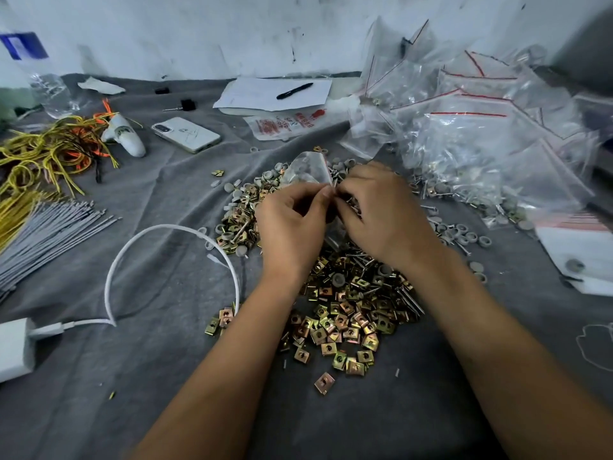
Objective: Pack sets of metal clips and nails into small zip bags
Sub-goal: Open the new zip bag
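Fingers (326, 194) pinching zip bag (306, 171), above clips (345, 313)

Clips (345, 313) heaped mid-cloth (99, 376); phone (186, 134) behind-left, filled bags (481, 137) behind-right, cable (139, 260) perhaps touching the heap.

It looked a makeshift packing workshop: grey cloth (139, 376) over the bench, heaped brass clips (345, 313), filled zip bags (471, 134) (wall (199, 31) badly scuffed).
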`<state>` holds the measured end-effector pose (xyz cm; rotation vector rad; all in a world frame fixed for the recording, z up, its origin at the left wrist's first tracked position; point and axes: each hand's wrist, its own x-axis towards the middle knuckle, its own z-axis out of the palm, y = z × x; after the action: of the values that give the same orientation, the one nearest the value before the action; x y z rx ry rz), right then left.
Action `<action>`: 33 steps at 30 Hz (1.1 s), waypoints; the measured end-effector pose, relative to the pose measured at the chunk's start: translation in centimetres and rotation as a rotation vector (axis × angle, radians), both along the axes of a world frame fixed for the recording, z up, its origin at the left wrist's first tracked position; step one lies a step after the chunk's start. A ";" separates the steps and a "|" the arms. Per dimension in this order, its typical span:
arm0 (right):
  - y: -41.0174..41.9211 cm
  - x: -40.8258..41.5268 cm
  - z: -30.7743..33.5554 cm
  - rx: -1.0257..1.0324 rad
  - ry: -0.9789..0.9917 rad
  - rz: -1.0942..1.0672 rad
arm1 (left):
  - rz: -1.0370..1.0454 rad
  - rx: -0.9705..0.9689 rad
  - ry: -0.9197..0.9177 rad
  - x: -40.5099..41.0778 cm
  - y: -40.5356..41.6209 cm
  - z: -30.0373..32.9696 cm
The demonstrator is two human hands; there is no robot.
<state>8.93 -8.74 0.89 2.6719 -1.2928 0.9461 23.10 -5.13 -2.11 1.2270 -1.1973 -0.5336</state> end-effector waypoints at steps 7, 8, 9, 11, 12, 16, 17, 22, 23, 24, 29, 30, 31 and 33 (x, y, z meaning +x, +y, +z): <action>0.5 0.0 -0.5 0.035 -0.051 0.059 | 0.029 -0.011 -0.059 -0.1 -0.1 0.0; 0.5 0.0 -0.6 0.053 -0.098 0.064 | 0.029 -0.012 -0.060 -0.1 -0.1 0.0; 0.5 -0.1 -0.7 0.070 -0.139 0.069 | 0.027 -0.013 -0.060 -0.1 -0.1 0.0; 0.4 -0.4 -0.7 0.085 -0.208 0.076 | 0.003 -0.011 -0.042 -0.1 -0.1 -0.1; 0.4 -0.6 -0.7 0.083 -0.237 0.075 | -0.016 -0.011 -0.035 -0.1 -0.1 -0.1; 0.4 -0.9 -0.8 0.078 -0.304 0.062 | -0.048 0.002 -0.022 -0.2 -0.2 -0.2; 0.4 -0.9 -0.9 0.093 -0.316 0.063 | -0.056 0.009 -0.016 -0.2 -0.2 -0.2; 0.2 -1.1 -0.9 0.225 -0.459 0.154 | -0.153 0.063 0.118 0.3 -0.4 0.1; 0.1 -1.2 -0.9 0.248 -0.478 0.170 | -0.160 0.073 0.142 0.5 -0.4 0.2; 0.1 -1.2 -0.9 0.257 -0.473 0.180 | -0.165 0.079 0.149 0.6 -0.4 0.3; -0.1 -1.3 -1.2 0.302 -0.413 0.169 | -0.180 0.078 0.152 0.8 -0.3 0.4; -0.1 -1.3 -1.3 0.302 -0.407 0.170 | -0.175 0.079 0.136 0.8 -0.3 0.4; -0.2 -1.3 -1.3 0.301 -0.403 0.173 | -0.170 0.080 0.112 0.8 -0.3 0.4; -0.2 -1.4 -1.2 0.297 -0.406 0.179 | -0.173 0.080 0.053 0.8 -0.2 0.5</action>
<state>7.50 -8.98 -0.35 2.9662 -1.3685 1.4934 23.86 -5.34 -1.63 1.1755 -1.2533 -0.7444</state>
